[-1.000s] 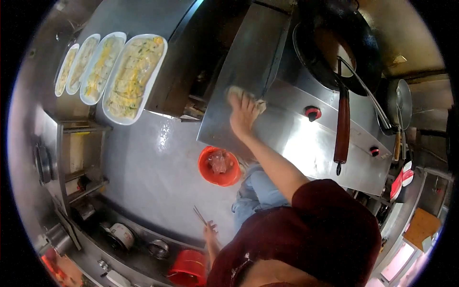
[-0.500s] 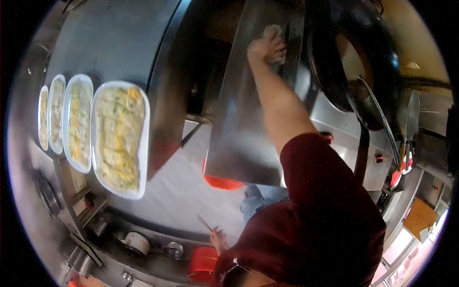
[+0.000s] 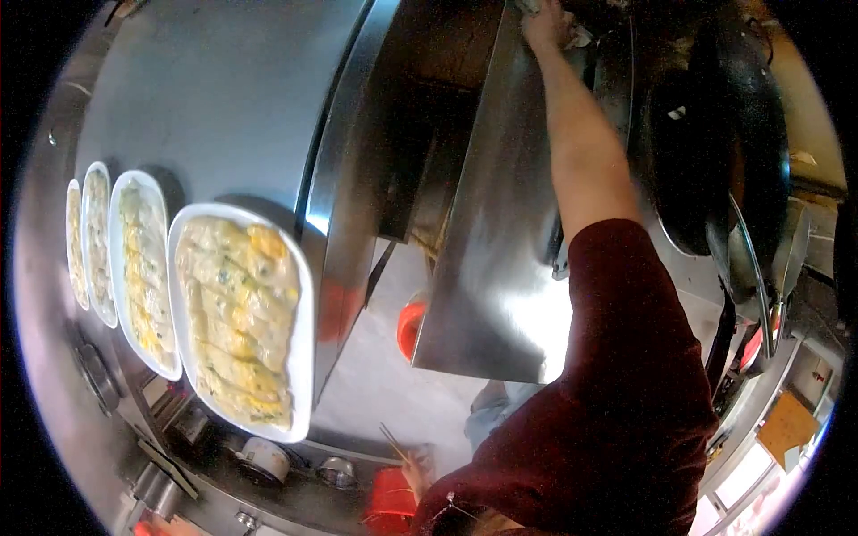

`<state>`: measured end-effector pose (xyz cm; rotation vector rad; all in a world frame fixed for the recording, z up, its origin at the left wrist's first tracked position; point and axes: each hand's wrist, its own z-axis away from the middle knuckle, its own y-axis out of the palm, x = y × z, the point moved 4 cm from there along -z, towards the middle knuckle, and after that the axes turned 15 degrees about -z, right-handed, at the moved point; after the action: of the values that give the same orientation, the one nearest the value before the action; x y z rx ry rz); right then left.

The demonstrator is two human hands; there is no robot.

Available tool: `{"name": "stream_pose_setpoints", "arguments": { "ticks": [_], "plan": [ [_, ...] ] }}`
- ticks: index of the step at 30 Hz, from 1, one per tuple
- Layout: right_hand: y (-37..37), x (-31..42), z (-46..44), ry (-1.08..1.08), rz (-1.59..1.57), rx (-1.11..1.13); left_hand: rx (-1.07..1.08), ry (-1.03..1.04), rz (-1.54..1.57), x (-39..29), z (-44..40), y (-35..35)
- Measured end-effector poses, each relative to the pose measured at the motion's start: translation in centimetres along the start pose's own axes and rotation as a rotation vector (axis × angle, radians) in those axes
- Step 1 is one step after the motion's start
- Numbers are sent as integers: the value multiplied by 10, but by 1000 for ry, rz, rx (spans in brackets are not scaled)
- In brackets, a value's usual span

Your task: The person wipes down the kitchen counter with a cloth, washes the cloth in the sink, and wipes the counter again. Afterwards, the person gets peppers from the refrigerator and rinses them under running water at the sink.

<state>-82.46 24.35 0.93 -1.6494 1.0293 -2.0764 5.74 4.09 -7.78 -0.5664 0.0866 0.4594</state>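
Observation:
My right hand [image 3: 547, 29], at the top of the view, is closed on a whitish, crumpled cloth [image 3: 579, 37]; part of the hand lies at the picture's edge. It is over the far end of a narrow steel worktop [image 3: 500, 286], the arm stretched out straight. Low in the view, my left hand [image 3: 416, 472] is closed round a pair of thin chopsticks [image 3: 391, 441], whose tips point up and left. A red bucket [image 3: 391, 500] is just below that hand.
Several white oval dishes [image 3: 304, 384] of pale food with yellow and green bits line the left steel table [image 3: 223, 98]. On the right are a dark wok [image 3: 684, 161] and a ladle [image 3: 751, 246]. A red container [image 3: 409, 329] is on the floor. A white pot [image 3: 264, 458] stands lower left.
My right hand has moved farther away along the worktop with the cloth. The view has shifted, so the dishes look larger and lower. The chopsticks remain in my left hand.

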Motion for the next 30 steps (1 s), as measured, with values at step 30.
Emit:
{"name": "stream_pose_setpoints", "arguments": {
  "ticks": [30],
  "plan": [
    [-110,-207,530,434,-1271,631,194,303,-235,171,-51,-117]
  ]
}}
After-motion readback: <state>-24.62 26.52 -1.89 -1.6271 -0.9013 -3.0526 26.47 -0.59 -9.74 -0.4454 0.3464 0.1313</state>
